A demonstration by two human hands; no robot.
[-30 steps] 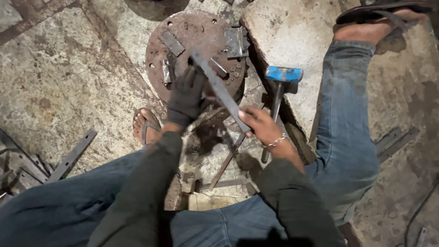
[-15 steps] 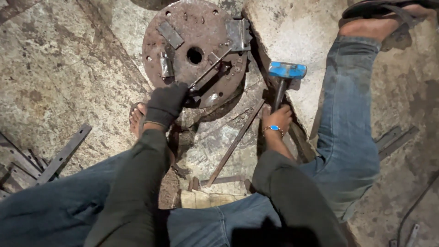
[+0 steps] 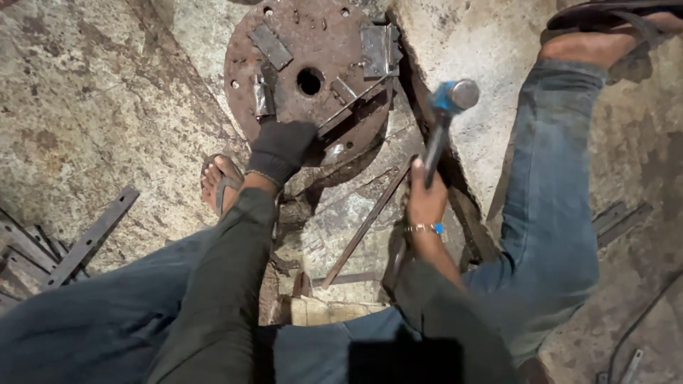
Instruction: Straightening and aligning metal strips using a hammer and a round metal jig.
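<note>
On the rough concrete floor point(image 3: 107, 107) between my spread legs lies a rusty round steel disc point(image 3: 309, 43), with a hole at its centre and small flat plates fixed to its face. My left hand point(image 3: 281, 149), in a dark glove, rests on the near edge of the disc, its fingers curled down over the rim and pressing on a narrow metal strip point(image 3: 352, 107) that lies slantwise across the disc's lower right part. My right hand point(image 3: 425, 199) is bare, with a bangle at the wrist, and is closed tight around the dark handle of a hammer point(image 3: 445, 117); the hammer stands tilted up and away from me, its blue-collared steel head raised above the floor just right of the disc and not touching it. A long thin bar point(image 3: 366, 224) lies slantwise on the floor between my two hands, running from near the disc back toward my lap. My left foot in a sandal point(image 3: 217, 181) sits just beside the gloved hand. Several flat metal bars point(image 3: 85, 238) lie together toward the left edge of the floor, well apart from the disc.
</note>
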